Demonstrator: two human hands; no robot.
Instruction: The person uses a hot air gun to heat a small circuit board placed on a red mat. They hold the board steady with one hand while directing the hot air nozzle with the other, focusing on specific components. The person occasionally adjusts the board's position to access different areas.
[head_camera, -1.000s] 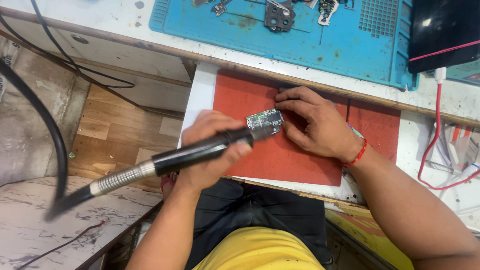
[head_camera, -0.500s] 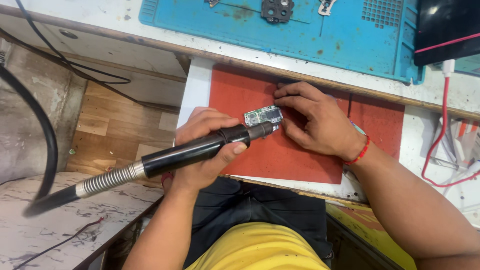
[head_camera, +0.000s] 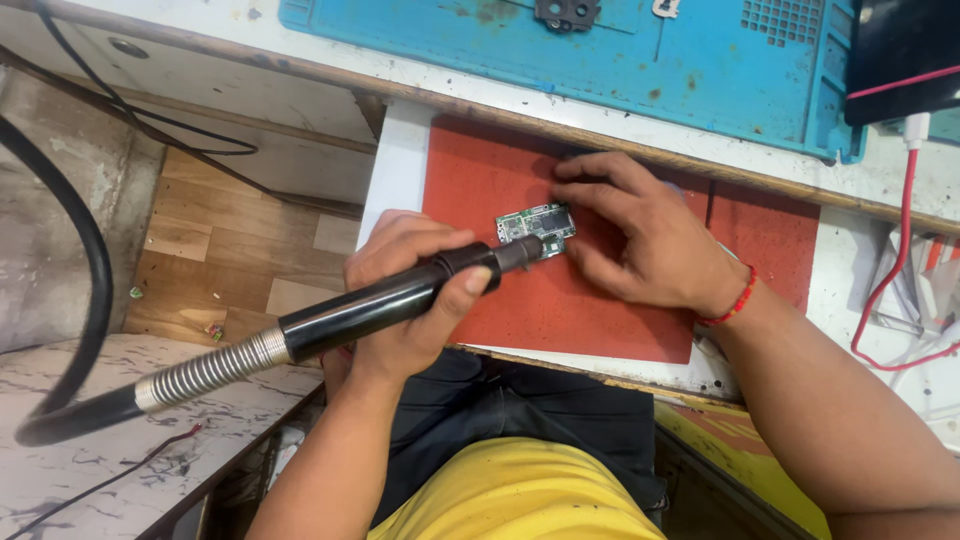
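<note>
The black handpiece (head_camera: 400, 300) is clamped tight in the left hand (head_camera: 415, 290), nozzle touching the little green circuit board (head_camera: 535, 228), which is pinned flat just right of that grip under right hand (head_camera: 640, 235) fingertips on the red mat (head_camera: 600, 320).

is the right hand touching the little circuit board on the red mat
Touching. The head view shows the right hand's fingertips pressed against the right edge of the circuit board.
</note>
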